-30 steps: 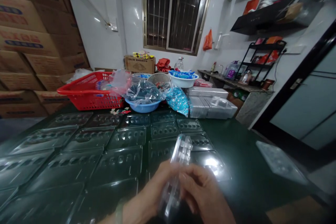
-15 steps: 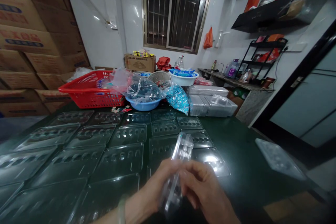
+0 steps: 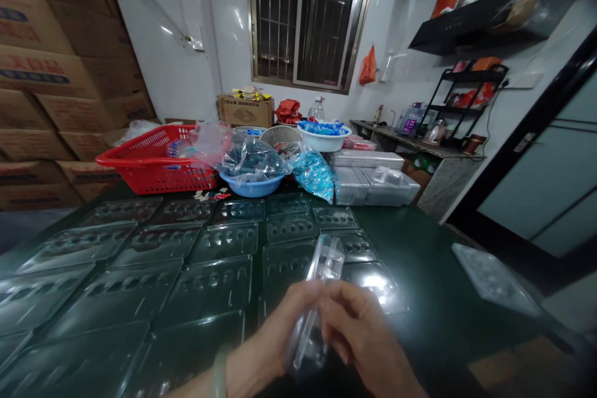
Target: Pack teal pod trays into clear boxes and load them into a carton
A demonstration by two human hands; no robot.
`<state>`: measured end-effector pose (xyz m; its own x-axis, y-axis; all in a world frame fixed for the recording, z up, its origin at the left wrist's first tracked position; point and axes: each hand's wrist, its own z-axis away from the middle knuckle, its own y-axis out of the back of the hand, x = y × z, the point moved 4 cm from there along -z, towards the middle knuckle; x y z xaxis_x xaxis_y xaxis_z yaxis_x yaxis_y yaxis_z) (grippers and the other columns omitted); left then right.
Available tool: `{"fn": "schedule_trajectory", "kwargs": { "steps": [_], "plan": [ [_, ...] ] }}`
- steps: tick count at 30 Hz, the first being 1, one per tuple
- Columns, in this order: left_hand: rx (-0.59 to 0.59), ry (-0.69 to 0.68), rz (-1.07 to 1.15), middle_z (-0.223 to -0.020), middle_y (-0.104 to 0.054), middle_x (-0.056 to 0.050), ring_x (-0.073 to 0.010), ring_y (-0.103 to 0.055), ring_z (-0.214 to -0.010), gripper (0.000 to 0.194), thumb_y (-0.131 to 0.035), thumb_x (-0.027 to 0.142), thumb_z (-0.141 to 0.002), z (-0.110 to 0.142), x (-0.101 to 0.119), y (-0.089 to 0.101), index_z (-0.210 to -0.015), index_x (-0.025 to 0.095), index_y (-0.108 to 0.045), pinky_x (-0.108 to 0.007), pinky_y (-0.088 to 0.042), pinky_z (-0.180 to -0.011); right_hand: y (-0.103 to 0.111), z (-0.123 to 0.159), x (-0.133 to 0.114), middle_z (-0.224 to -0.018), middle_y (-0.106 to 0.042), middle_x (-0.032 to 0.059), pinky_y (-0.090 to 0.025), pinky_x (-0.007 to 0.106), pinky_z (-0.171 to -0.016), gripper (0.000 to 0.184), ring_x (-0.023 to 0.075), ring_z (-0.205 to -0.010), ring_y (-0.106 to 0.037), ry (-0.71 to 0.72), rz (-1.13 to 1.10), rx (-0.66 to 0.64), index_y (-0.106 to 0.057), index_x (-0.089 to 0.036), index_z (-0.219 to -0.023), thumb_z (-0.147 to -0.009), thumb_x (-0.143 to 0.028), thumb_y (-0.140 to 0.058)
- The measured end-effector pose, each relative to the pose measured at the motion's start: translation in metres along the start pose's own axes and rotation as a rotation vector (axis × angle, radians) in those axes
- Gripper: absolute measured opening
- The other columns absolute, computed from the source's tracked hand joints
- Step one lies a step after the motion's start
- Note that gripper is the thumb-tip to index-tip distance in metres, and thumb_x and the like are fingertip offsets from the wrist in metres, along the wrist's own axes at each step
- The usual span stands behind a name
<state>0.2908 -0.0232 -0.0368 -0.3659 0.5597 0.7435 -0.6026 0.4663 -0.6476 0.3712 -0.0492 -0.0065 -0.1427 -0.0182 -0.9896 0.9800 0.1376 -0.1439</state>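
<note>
Gripped by both hands is a thin stack of clear plastic blister trays (image 3: 324, 261), stood on edge above the front of the table. My left hand (image 3: 284, 314) is wrapped round its left side, with a pale bangle (image 3: 219, 373) on the wrist. My right hand (image 3: 357, 323) pinches the stack's right edge, fingers bent; some fingertips are hidden. Beyond and left of the hands, more clear blister trays (image 3: 226, 239) lie in rows on the dark green table (image 3: 420, 242). One tray (image 3: 373, 283) lies just behind my right hand, with a bright glare on it.
At the back stand a red basket (image 3: 158, 165), a blue basin (image 3: 254, 186) under clear bags, a white basin (image 3: 323, 140), a turquoise bag (image 3: 313, 175) and stacked clear trays (image 3: 373, 183). A single tray (image 3: 494, 277) lies by the right edge. Cartons (image 3: 51, 74) rise at left.
The view has shifted very slightly. Both hands keep their grip on the stack of trays in nearly the same place, and the trays on the table lie as before.
</note>
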Motion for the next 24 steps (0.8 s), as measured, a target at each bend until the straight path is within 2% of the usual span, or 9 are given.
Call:
{"fn": "schedule_trajectory", "kwargs": {
  "steps": [10,13,15,17,19,21,24],
  "plan": [
    [0.063,0.029,-0.008,-0.048,-0.060,-0.011,-0.0187,-0.060,-0.048,0.051,-0.053,0.053,-0.069,0.002,0.000,-0.003,-0.044,0.009,-0.058,-0.025,-0.045,-0.049,0.006,-0.002,0.011,-0.050,-0.050,-0.0051,-0.022,0.014,-0.034,0.016,0.0016,-0.035,-0.033,-0.030,0.017,0.035,-0.057,-0.013,-0.072,-0.079,-0.028,-0.058],
    [0.034,0.030,-0.017,-0.046,-0.058,-0.010,-0.0190,-0.060,-0.048,0.051,-0.053,0.053,-0.071,0.001,0.000,-0.003,-0.045,0.009,-0.056,-0.025,-0.045,-0.050,0.004,0.000,0.006,-0.049,-0.048,-0.0056,-0.021,0.014,-0.034,0.017,0.0019,-0.035,-0.031,-0.022,0.014,0.048,-0.056,-0.014,-0.072,-0.079,-0.028,-0.057],
    [0.005,0.000,-0.042,-0.048,-0.059,-0.008,-0.0194,-0.060,-0.049,0.042,-0.057,0.049,-0.071,0.002,0.002,-0.004,-0.060,0.009,-0.061,-0.027,-0.046,-0.051,0.000,0.003,0.002,-0.048,-0.045,-0.0062,-0.022,0.015,-0.035,0.020,0.0023,-0.036,-0.031,-0.020,0.030,0.070,-0.055,-0.014,-0.070,-0.080,-0.032,-0.056],
    [0.011,-0.037,-0.055,-0.055,-0.061,-0.005,-0.0188,-0.060,-0.051,0.032,-0.063,0.041,-0.069,0.002,0.005,-0.003,-0.082,0.011,-0.063,-0.028,-0.046,-0.051,-0.003,0.007,-0.003,-0.046,-0.041,-0.0067,-0.023,0.016,-0.036,0.023,0.0029,-0.037,-0.031,-0.021,0.059,0.105,-0.054,-0.014,-0.069,-0.079,-0.035,-0.056],
    [0.044,-0.058,-0.056,-0.063,-0.064,-0.004,-0.0171,-0.060,-0.055,0.034,-0.067,0.032,-0.067,0.002,0.008,0.003,-0.094,0.013,-0.061,-0.026,-0.046,-0.051,-0.001,0.012,-0.009,-0.046,-0.038,-0.0071,-0.023,0.016,-0.037,0.024,0.0032,-0.039,-0.031,-0.023,0.092,0.153,-0.053,-0.015,-0.065,-0.075,-0.036,-0.059],
    [0.115,-0.058,-0.054,-0.069,-0.065,-0.005,-0.0155,-0.060,-0.059,0.033,-0.067,0.031,-0.067,0.001,0.013,0.013,-0.093,0.012,-0.061,-0.024,-0.045,-0.053,0.011,0.018,-0.019,-0.046,-0.037,-0.0072,-0.022,0.016,-0.036,0.023,0.0037,-0.039,-0.030,0.006,0.151,0.232,-0.051,-0.016,-0.063,-0.073,-0.035,-0.060],
    [0.206,-0.035,-0.061,-0.089,-0.066,-0.011,-0.0210,-0.062,-0.076,0.037,-0.061,0.037,-0.072,-0.001,0.024,0.034,-0.097,0.011,-0.059,-0.029,-0.048,-0.066,0.051,0.022,-0.041,-0.045,-0.035,-0.0068,-0.022,0.018,-0.036,0.020,0.0052,-0.039,-0.030,0.124,0.361,0.397,-0.051,-0.018,-0.062,-0.075,-0.032,-0.056]
  ]
}}
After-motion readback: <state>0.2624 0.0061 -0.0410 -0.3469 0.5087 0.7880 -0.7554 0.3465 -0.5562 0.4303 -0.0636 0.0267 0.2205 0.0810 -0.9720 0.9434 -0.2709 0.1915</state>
